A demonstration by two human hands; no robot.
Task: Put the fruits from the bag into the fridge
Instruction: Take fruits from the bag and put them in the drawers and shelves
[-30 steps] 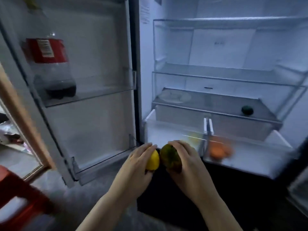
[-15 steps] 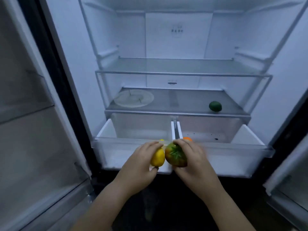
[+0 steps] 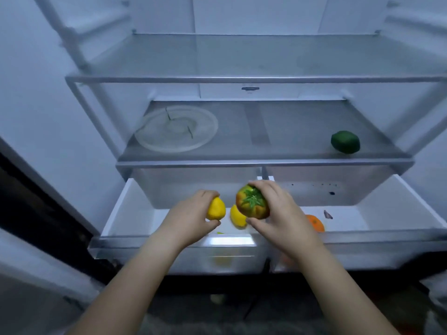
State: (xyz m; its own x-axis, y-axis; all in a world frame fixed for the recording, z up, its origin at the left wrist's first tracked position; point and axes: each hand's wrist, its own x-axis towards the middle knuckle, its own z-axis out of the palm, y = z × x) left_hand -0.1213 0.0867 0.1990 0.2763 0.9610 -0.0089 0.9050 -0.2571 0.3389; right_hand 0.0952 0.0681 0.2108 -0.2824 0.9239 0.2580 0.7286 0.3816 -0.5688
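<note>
**Two Fruits Hovering Over the Crisper Drawers**

A person is reaching both bare hands into an open fridge, each carrying one fruit above the two pulled-out crisper drawers. The left hand [image 3: 191,220] is closing its fingers around a small yellow lemon [image 3: 216,209], holding it over the left drawer [image 3: 125,209]. The right hand [image 3: 281,213] is gripping a green-and-orange tomato-like fruit [image 3: 252,205], its leafy green top facing the camera, just above the divider between the drawers.

The step in hand appears to be the placing itself: both fruits are being held over the drawers but neither is set down yet. The next move likely calls for lowering each hand into a drawer and opening the fingers gently so that the round fruits are not rolling away or knocking those already inside.

Counting what is stored: one second lemon [image 3: 236,218] is lying in the left drawer, one orange [image 3: 315,223] is sitting in the right drawer [image 3: 387,201], partly hidden behind the right hand, and one green lime [image 3: 345,142] is resting on the glass shelf [image 3: 278,131] above, well apart from a clear round plate [image 3: 176,128]. That is making five fruits in view, two of them in hand. The bag is not in sight.
</note>
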